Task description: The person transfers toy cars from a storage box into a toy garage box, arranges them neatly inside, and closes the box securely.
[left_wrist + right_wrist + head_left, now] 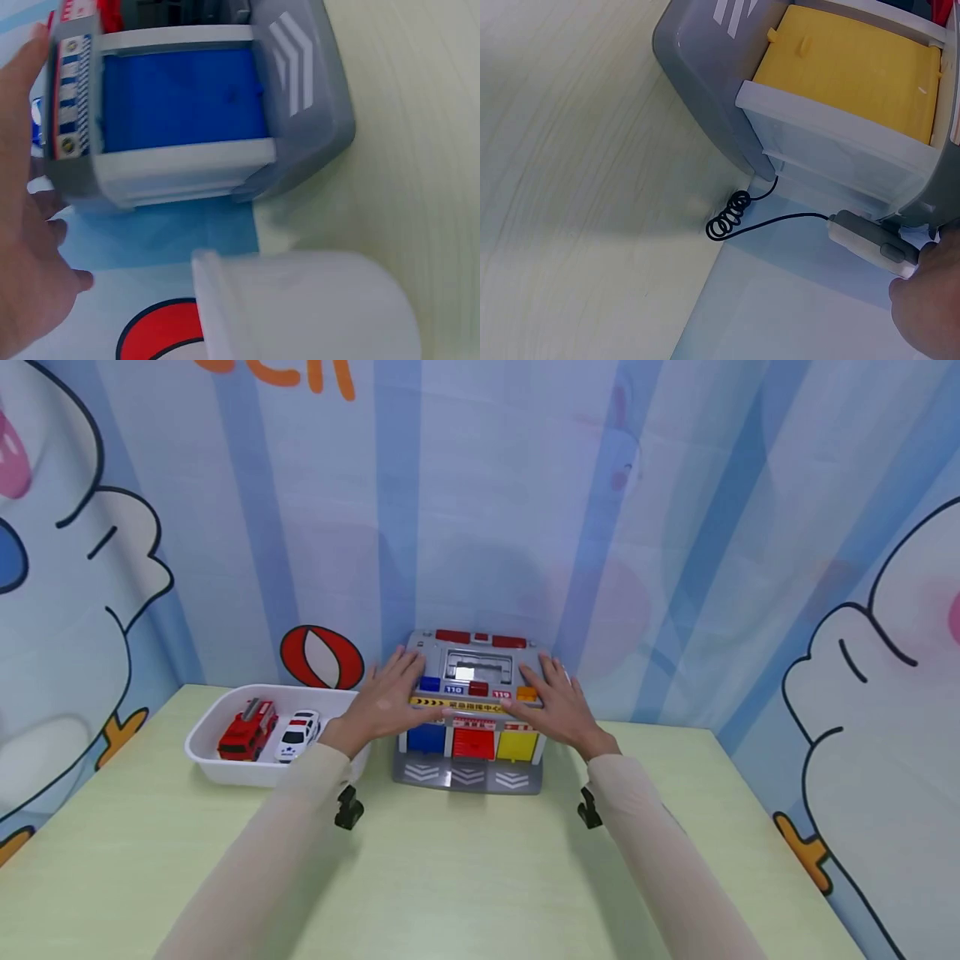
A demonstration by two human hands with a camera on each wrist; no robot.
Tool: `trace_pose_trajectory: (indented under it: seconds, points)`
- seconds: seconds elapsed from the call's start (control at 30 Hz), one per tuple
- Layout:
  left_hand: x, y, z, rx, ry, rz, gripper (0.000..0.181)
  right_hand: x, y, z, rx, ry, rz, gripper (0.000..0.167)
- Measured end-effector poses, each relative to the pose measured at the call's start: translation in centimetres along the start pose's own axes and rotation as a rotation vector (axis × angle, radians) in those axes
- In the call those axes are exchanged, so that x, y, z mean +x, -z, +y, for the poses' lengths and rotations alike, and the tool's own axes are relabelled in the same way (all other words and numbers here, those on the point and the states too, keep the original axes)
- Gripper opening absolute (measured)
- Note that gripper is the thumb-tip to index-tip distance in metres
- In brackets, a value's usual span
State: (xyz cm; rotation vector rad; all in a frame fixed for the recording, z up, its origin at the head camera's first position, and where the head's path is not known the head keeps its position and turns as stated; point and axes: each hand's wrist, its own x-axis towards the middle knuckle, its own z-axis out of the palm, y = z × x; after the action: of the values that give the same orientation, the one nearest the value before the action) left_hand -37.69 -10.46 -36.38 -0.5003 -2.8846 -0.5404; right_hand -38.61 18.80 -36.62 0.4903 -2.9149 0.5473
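A grey toy rescue garage (478,703) stands near the table's far side, with blue, red and yellow doors in front. My left hand (385,697) holds the left end of its roof, thumb along the front edge. In the left wrist view several fingertips (52,217) bend in beside that end, near the blue door (184,97). With my right hand (558,706) I grip the roof's right end, thumb over the front and fingers on the top and side. A small grey-and-white handset (874,244) on a coiled black cord hangs at that side, beside the right hand.
Left of the garage is a white plastic bin (232,772), close to my left forearm. Inside lie a red toy fire truck (248,730) and a white toy police car (298,735). Behind the table (465,877) hangs a striped cartoon curtain (480,510).
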Motion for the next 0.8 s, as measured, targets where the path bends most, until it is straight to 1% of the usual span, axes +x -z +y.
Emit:
trace_pose_trajectory:
  seconds: [0.13, 0.23, 0.3, 0.4, 0.5, 0.63, 0.7, 0.8]
  points:
    - [-0.8, 1.3, -0.9, -0.009, -0.002, 0.002, 0.094, 0.0, 0.0, -0.1, 0.007, -0.008, 0.0, 0.085]
    - [-1.6, 2.5, -1.6, 0.017, -0.003, 0.004, 0.084, 0.0, 0.0, -0.1, 0.007, -0.009, -0.001, 0.086]
    - [-2.1, 3.4, -2.1, 0.038, 0.003, -0.001, 0.081, 0.1, 0.0, -0.1, 0.004, -0.008, 0.001, 0.085]
    - [-2.9, 4.6, -3.3, 0.068, 0.007, -0.012, 0.076, 0.1, 0.0, -0.2, -0.001, -0.007, 0.01, 0.085]
    - [-3.6, 5.7, -5.1, 0.102, 0.007, -0.024, 0.07, 0.2, 0.0, -0.3, 0.001, -0.009, 0.013, 0.084]
    - [-4.8, 6.8, -7.9, 0.15, 0.004, -0.034, 0.064, 0.2, 0.0, -0.4, 0.001, -0.009, 0.012, 0.085]
    - [-5.3, 7.2, -9.2, 0.165, 0.018, -0.033, 0.063, 0.2, 0.0, -0.5, 0.001, -0.006, 0.015, 0.085]
    - [-6.0, 7.4, -11.1, 0.164, 0.074, -0.035, 0.062, 0.2, 0.1, -0.4, 0.0, 0.0, 0.02, 0.085]
